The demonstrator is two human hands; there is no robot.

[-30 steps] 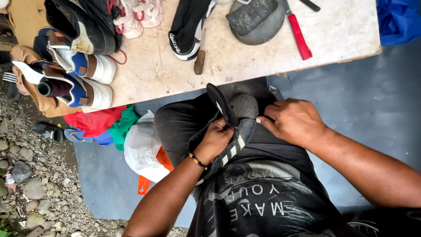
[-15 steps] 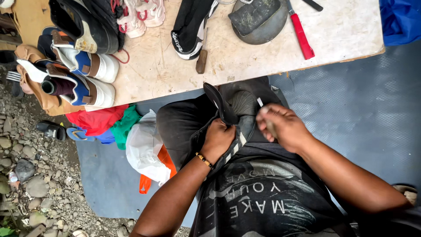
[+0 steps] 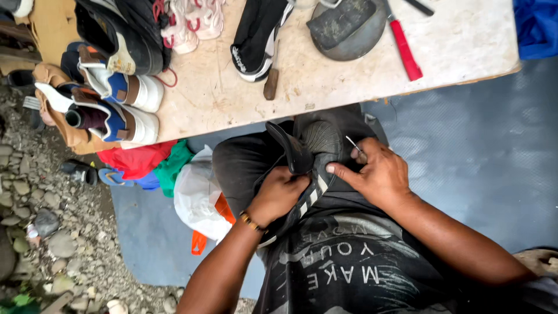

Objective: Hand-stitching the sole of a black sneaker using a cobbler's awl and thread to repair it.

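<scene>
The black striped shoe [image 3: 311,168] lies on the person's lap, its long side running from belly to table, the left hand [image 3: 279,195] gripping it while the right hand [image 3: 378,174] pinches a thin needle [image 3: 352,143].

Matt black rubber-soled shoe [image 3: 308,157], thin shiny metal needle [image 3: 353,143], rough scuffed tabletop [image 3: 325,87].

Both forearms reach forward and inward over the lap, bare from the elbows. The left hand [image 3: 278,195] is curled shut in a grip, knuckles up, a beaded band at its wrist. The right hand [image 3: 375,174] lies palm down just beside it, thumb stretched toward the left, fingers [image 3: 359,154] pinched together.
</scene>
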